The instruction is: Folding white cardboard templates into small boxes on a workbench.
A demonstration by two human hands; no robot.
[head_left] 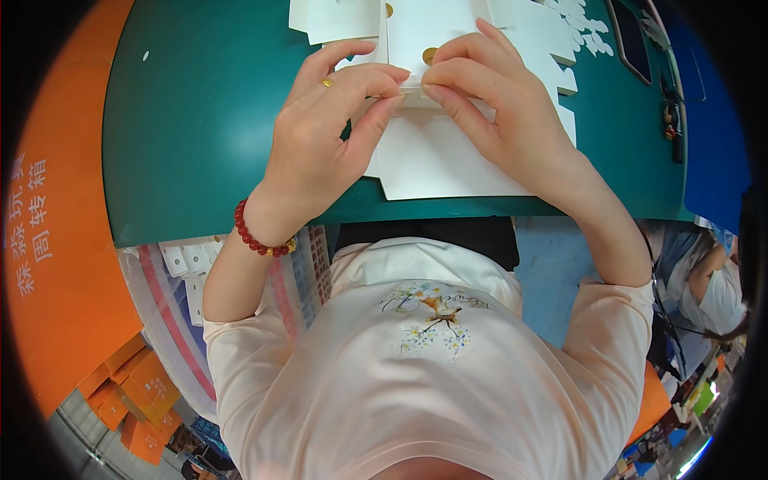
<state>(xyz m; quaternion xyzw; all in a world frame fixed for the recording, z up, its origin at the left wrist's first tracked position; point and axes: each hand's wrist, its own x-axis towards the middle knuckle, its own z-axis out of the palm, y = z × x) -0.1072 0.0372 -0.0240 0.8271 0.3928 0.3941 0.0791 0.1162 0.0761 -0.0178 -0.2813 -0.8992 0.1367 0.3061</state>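
Left hand (328,120) and right hand (508,104) are pinching, fingertips nearly closed, a white card (460,164) lying beneath and between them, its raised edge running left-right, both equally near.

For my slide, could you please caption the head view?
Left hand and right hand, fingertips close together at white card on a green table.

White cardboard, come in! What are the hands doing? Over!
Left hand, right hand: both at white cardboard, grips unclear. White cardboard lying on green table. Dark phone off to the right, out of the way.
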